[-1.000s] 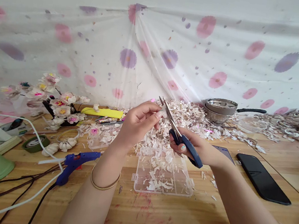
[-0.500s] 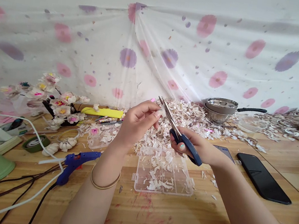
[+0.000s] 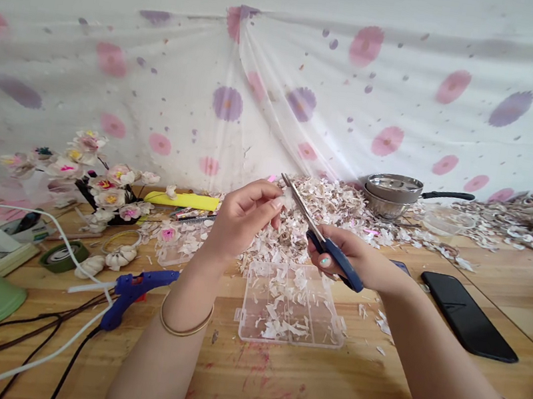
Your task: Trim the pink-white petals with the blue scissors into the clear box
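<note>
My left hand [image 3: 246, 220] pinches a thin whitish piece of garlic skin [image 3: 288, 199] between thumb and fingertips, above the table. In my right hand [image 3: 348, 256] is a pair of scissors [image 3: 336, 254] with dark blue handles, my fingers closed around them. The metal blades point up and to the left, close beside the garlic skin, and look nearly closed. Whether they touch the piece I cannot tell. Below both hands lies a clear plastic compartment box [image 3: 269, 338] with pale scraps in it. Behind them spreads a heap of dry garlic skins [image 3: 331, 203].
On the left are a blue glue gun [image 3: 130, 292], white and black cords, garlic bulbs [image 3: 120, 257], a roll of green tape [image 3: 64, 257] and handmade flowers [image 3: 110, 196]. At right lie a black phone [image 3: 470, 316] and stacked metal bowls [image 3: 393, 192] near a black handle.
My right hand has shifted slightly to the right with the scissors, and the blades look closer together. My left hand keeps its pinch on the garlic skin, almost in place.
</note>
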Demonstrator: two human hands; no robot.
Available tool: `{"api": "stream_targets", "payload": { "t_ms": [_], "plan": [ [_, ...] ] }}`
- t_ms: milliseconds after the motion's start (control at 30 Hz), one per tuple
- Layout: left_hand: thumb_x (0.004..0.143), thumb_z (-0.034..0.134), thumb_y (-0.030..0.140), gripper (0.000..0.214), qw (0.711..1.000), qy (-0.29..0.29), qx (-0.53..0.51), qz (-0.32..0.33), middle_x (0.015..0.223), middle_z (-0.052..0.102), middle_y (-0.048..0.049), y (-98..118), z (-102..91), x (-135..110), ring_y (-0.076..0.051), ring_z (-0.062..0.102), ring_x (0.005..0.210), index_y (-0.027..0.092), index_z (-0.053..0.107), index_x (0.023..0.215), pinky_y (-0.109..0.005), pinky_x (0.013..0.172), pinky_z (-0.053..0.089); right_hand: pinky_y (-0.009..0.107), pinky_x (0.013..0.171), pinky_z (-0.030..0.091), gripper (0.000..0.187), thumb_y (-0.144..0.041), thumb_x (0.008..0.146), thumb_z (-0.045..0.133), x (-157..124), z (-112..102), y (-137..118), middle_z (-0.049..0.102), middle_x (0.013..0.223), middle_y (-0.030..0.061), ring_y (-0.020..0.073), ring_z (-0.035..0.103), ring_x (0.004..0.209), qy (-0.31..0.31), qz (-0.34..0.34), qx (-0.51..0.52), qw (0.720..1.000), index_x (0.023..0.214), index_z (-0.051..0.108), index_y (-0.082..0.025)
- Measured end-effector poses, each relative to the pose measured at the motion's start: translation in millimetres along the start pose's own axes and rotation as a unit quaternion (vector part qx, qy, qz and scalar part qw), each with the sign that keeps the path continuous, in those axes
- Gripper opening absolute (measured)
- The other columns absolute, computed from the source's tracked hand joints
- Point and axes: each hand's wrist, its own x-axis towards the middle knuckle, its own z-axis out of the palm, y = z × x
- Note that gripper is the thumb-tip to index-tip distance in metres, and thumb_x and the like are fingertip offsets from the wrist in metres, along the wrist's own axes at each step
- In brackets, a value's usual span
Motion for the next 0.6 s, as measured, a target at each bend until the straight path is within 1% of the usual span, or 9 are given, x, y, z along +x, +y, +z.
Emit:
{"api": "stream_targets", "payload": {
  "t_ms": [100, 167, 233, 333, 467, 533, 600],
  "plan": [
    [0.086, 0.061, 0.027, 0.012, 1.0, 0.003, 0.015, 0.003, 0.064, 0.057, 0.0016, -1.4, -0.7, 0.3, -0.009, 0.053, 0.055, 0.018, 0.064, 0.079, -0.023, 0.051, 0.04, 0.021, 0.045, 0.03, 0.033, -0.048, 0.086, 0.064, -1.9, -4.4, 0.1, 0.043, 0.066, -0.0048, 0.0081, 0.035, 0.052, 0.026, 0.003, -0.005, 1.0, 0.087, 0.051, -0.018],
    [0.085, 0.062, 0.028, 0.012, 0.999, 0.007, 0.028, 0.018, 0.068, 0.058, 0.0013, -3.1, -1.6, 1.1, -0.008, 0.054, 0.054, 0.018, 0.065, 0.081, -0.023, 0.051, 0.042, 0.022, 0.046, 0.031, 0.035, -0.049, 0.083, 0.068, -3.6, -8.2, 0.2, 0.045, 0.065, -0.0046, 0.0086, 0.037, 0.052, 0.048, 0.007, -0.016, 0.999, 0.085, 0.052, -0.018],
    [0.085, 0.063, 0.029, 0.012, 0.997, 0.006, 0.055, 0.048, 0.077, 0.059, 0.0, -6.0, -3.4, 2.2, -0.008, 0.055, 0.055, 0.017, 0.066, 0.084, -0.022, 0.051, 0.044, 0.022, 0.046, 0.03, 0.038, -0.051, 0.079, 0.071, -5.3, -11.9, -0.2, 0.046, 0.063, -0.0047, 0.0091, 0.038, 0.052, 0.075, 0.009, -0.014, 0.997, 0.084, 0.053, -0.018],
    [0.088, 0.061, 0.028, 0.013, 0.986, -0.01, 0.132, 0.099, 0.091, 0.061, -0.0031, -13.4, -9.5, 4.4, -0.008, 0.057, 0.063, 0.017, 0.068, 0.091, -0.022, 0.055, 0.047, 0.022, 0.045, 0.028, 0.043, -0.055, 0.076, 0.073, -7.3, -15.8, -2.8, 0.044, 0.059, -0.0058, 0.0089, 0.037, 0.05, 0.126, 0.008, 0.009, 0.992, 0.082, 0.052, -0.019],
    [0.09, 0.059, 0.026, 0.015, 0.96, -0.023, 0.248, 0.132, 0.096, 0.064, -0.0057, -27.4, -25.9, 7.7, -0.01, 0.057, 0.07, 0.016, 0.069, 0.095, -0.021, 0.057, 0.046, 0.023, 0.045, 0.027, 0.05, -0.061, 0.071, 0.075, -9.1, -19.2, -7.8, 0.044, 0.057, -0.0056, 0.0083, 0.035, 0.048, 0.183, 0.017, -0.001, 0.983, 0.078, 0.051, -0.018],
    [0.091, 0.057, 0.027, 0.017, 0.944, -0.028, 0.303, 0.125, 0.098, 0.065, -0.0064, -34.4, -37.6, 9.0, -0.011, 0.057, 0.072, 0.016, 0.069, 0.096, -0.022, 0.06, 0.047, 0.023, 0.045, 0.027, 0.049, -0.061, 0.071, 0.076, -9.8, -20.7, -9.4, 0.046, 0.056, -0.0049, 0.0088, 0.037, 0.048, 0.201, 0.017, -0.011, 0.979, 0.077, 0.052, -0.018],
    [0.091, 0.055, 0.029, 0.021, 0.928, -0.035, 0.358, 0.097, 0.098, 0.065, -0.0068, -40.5, -50.8, 9.7, -0.013, 0.058, 0.076, 0.016, 0.069, 0.099, -0.024, 0.064, 0.048, 0.024, 0.046, 0.028, 0.048, -0.06, 0.071, 0.077, -10.4, -22.0, -10.4, 0.047, 0.055, -0.0047, 0.0094, 0.038, 0.048, 0.219, 0.006, -0.007, 0.976, 0.076, 0.053, -0.018]
  ]
}}
